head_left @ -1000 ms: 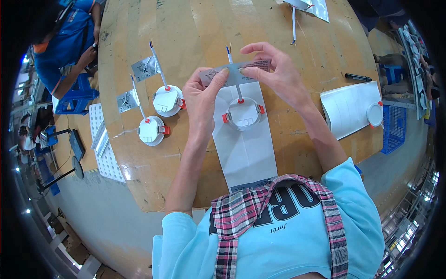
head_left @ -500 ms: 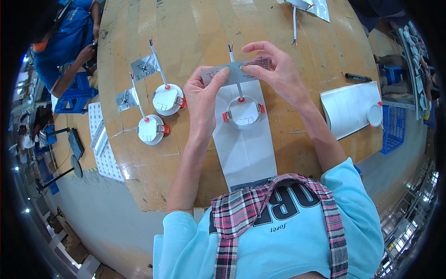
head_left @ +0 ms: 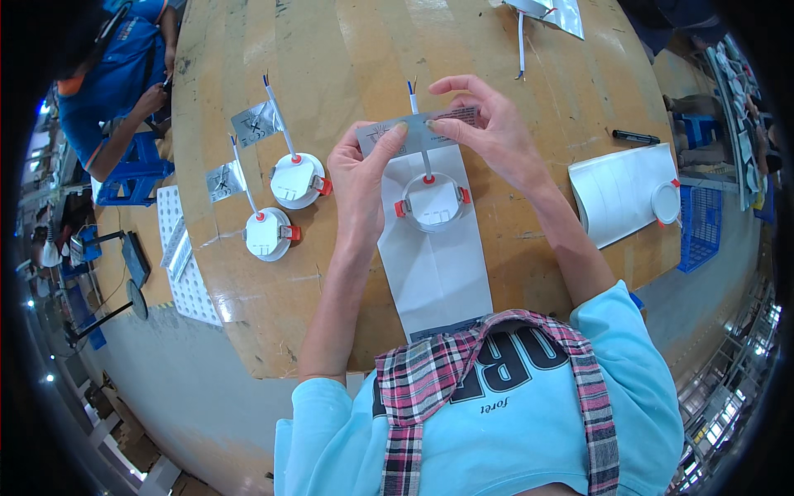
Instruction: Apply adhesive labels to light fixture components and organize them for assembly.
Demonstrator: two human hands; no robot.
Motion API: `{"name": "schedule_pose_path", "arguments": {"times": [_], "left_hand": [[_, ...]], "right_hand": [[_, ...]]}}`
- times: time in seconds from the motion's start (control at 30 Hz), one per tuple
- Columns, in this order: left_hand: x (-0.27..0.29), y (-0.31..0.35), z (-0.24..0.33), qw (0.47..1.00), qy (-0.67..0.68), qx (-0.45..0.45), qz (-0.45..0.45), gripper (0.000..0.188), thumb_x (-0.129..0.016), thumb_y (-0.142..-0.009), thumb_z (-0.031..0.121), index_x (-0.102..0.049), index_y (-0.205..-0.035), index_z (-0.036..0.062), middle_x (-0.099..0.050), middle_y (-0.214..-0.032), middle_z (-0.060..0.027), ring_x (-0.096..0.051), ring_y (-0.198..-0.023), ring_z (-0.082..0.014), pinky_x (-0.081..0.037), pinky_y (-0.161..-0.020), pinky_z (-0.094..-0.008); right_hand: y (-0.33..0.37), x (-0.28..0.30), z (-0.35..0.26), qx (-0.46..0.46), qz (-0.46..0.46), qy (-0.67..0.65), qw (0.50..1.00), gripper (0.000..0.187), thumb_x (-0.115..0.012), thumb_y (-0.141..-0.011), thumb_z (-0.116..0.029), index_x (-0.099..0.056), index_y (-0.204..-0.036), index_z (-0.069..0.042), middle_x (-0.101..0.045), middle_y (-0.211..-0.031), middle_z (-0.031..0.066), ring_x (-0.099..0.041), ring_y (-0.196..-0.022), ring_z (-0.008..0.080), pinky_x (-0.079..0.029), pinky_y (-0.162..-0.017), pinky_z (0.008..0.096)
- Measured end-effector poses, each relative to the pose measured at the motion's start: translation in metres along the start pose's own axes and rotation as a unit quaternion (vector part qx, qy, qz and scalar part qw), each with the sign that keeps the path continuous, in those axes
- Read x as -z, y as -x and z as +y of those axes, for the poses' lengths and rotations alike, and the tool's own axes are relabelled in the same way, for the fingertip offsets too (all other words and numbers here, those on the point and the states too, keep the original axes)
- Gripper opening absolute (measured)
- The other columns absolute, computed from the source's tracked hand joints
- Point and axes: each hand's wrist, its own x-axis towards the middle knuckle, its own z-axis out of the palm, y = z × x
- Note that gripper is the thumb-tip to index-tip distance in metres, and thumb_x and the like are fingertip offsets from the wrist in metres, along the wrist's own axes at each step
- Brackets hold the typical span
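Remote feed, set against one second ago | the upright white cable [head_left: 414,104] tips slightly rightward above the silver label [head_left: 418,130] | my view shifts faintly, dropping the lower left-side lamp [head_left: 267,236] a touch in frame

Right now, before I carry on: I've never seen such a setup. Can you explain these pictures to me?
There is no machine here, only a person working bare-handed. The one view comes from a wide fisheye camera worn on the head, looking down, so straight edges bend near the rim. The left hand and right hand share a grip on a silver label, held across the cable of a round white fitting. That fitting lies on a white paper strip on the brown table. To the left lie two similar fittings, a nearer one and a farther one, with silver tags at their cables. To the right are a black marker and a white sheet.
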Motion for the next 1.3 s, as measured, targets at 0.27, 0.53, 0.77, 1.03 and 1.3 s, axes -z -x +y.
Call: {"name": "schedule_pose_path", "arguments": {"times": [0.27, 0.53, 0.77, 1.03, 1.3], "left_hand": [[-0.002, 0.0, 0.001, 0.997, 0.063, 0.035, -0.015, 0.014, -0.07, -0.085, 0.012, -0.063, -0.091, 0.0015, -0.066, -0.085, -0.0043, -0.06, -0.077, -0.0079, -0.048, -0.073, -0.0243], [0.002, -0.002, -0.003, 0.996, 0.07, 0.033, -0.033, 0.015, -0.064, -0.089, 0.01, -0.06, -0.098, -0.0001, -0.068, -0.095, -0.0104, -0.065, -0.086, -0.0146, -0.052, -0.085, -0.0305], [0.003, -0.002, -0.003, 0.993, 0.094, 0.053, -0.054, 0.017, -0.062, -0.09, 0.01, -0.059, -0.104, -0.0001, -0.067, -0.1, -0.0114, -0.066, -0.091, -0.0163, -0.052, -0.089, -0.0331], [0.005, -0.003, -0.006, 0.984, 0.141, 0.083, -0.064, 0.021, -0.062, -0.09, 0.013, -0.059, -0.106, 0.0008, -0.067, -0.101, -0.0098, -0.064, -0.094, -0.0157, -0.051, -0.091, -0.0331], [0.001, -0.003, -0.002, 0.988, 0.116, 0.079, -0.058, 0.023, -0.063, -0.089, 0.015, -0.059, -0.105, -0.0008, -0.066, -0.101, -0.0105, -0.064, -0.094, -0.0154, -0.05, -0.091, -0.0337]], "right_hand": [[0.001, 0.001, 0.001, 0.018, -0.002, -0.006, 1.0, 0.038, -0.069, -0.085, -0.013, -0.054, -0.119, -0.003, -0.061, -0.085, 0.0012, -0.056, -0.076, 0.0053, -0.046, -0.067, 0.0193], [0.002, 0.001, 0.0, 0.007, 0.004, -0.001, 1.0, 0.036, -0.071, -0.082, -0.013, -0.056, -0.114, -0.004, -0.06, -0.082, 0.004, -0.059, -0.078, 0.011, -0.048, -0.072, 0.0243], [0.003, 0.001, -0.001, 0.022, 0.011, 0.007, 1.0, 0.037, -0.072, -0.082, -0.012, -0.056, -0.114, -0.004, -0.059, -0.082, 0.0035, -0.059, -0.079, 0.0112, -0.048, -0.072, 0.0247], [0.006, -0.002, -0.008, 0.047, 0.023, 0.032, 0.998, 0.036, -0.071, -0.081, -0.01, -0.056, -0.114, -0.004, -0.059, -0.079, 0.0028, -0.059, -0.077, 0.0114, -0.048, -0.071, 0.0251], [0.01, -0.002, -0.011, 0.039, 0.045, 0.078, 0.995, 0.024, -0.07, -0.081, -0.011, -0.064, -0.102, -0.001, -0.065, -0.081, 0.0071, -0.062, -0.075, 0.0125, -0.05, -0.068, 0.0258]]}}
